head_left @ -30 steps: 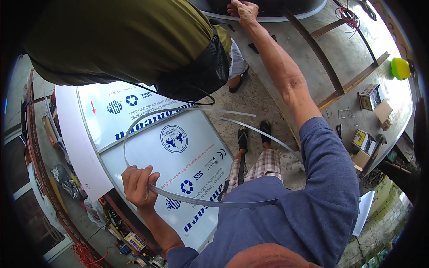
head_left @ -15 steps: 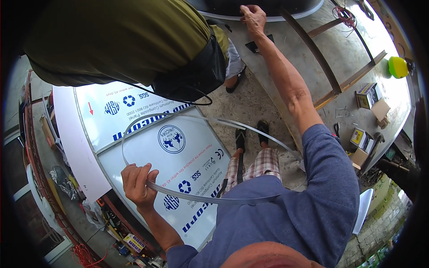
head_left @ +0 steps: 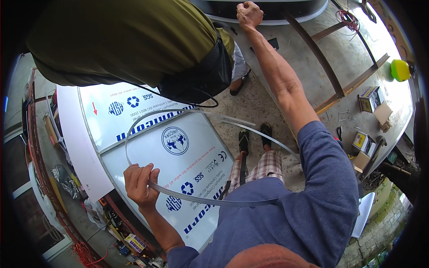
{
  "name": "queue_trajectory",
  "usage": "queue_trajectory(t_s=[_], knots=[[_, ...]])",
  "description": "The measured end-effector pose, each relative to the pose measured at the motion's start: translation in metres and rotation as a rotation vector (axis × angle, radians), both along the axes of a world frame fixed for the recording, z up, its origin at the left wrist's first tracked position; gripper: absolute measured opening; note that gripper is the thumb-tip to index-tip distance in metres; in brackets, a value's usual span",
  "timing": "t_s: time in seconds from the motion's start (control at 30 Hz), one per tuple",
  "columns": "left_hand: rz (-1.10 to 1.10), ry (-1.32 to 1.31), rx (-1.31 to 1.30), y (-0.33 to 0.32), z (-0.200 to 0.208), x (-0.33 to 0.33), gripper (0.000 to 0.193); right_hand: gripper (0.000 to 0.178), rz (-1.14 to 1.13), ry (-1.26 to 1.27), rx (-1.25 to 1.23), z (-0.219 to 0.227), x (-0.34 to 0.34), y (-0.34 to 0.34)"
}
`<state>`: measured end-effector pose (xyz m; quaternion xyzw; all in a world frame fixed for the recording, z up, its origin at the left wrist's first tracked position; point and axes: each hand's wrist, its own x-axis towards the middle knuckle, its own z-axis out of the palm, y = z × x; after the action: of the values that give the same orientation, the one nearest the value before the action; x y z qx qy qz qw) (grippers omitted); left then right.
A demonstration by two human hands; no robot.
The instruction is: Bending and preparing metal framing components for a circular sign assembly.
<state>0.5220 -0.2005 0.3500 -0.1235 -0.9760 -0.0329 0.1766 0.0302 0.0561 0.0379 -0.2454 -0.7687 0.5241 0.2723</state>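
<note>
My left hand (head_left: 141,184) is closed around a flat, flexible grey strip (head_left: 214,202). The strip bends into a wide loop in front of my body, and part of it passes out of sight by my right arm. Far ahead, my outstretched right hand (head_left: 249,16) has its fingers curled together at the side of a rounded black panel with a white rim (head_left: 308,18). Whether anything is pinched in those fingers is hidden. Under the loop lie large white composite panels with blue print (head_left: 134,167).
A person in an olive shirt (head_left: 120,40) with a black waist bag (head_left: 201,73) stands close at the upper left. On the right-hand table are a curved metal frame (head_left: 315,53), small boxes (head_left: 372,99), a yellow-green container (head_left: 399,70) and coiled red wire (head_left: 348,20).
My right hand has shifted slightly left along the black panel, its fingers more tightly curled. My left hand keeps its hold on the strip. The whole view has moved a little.
</note>
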Motion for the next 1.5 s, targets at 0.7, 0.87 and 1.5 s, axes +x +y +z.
queue_trajectory(t_s=[0.7, 0.87, 1.5], knots=[[0.005, 0.017, 0.041, 0.000, -0.009, 0.002, 0.018, 0.032, 0.218, 0.000, 0.137, 0.004, 0.047, 0.030], [0.007, 0.041, 0.045, 0.000, -0.009, 0.002, 0.016, 0.032, 0.069, -0.135, 0.181, 0.019, 0.014, 0.012], [0.039, 0.086, 0.126, -0.041, -0.032, 0.008, 0.017, 0.006, 0.379, 0.292, -0.996, 0.027, 0.050, 0.065]])
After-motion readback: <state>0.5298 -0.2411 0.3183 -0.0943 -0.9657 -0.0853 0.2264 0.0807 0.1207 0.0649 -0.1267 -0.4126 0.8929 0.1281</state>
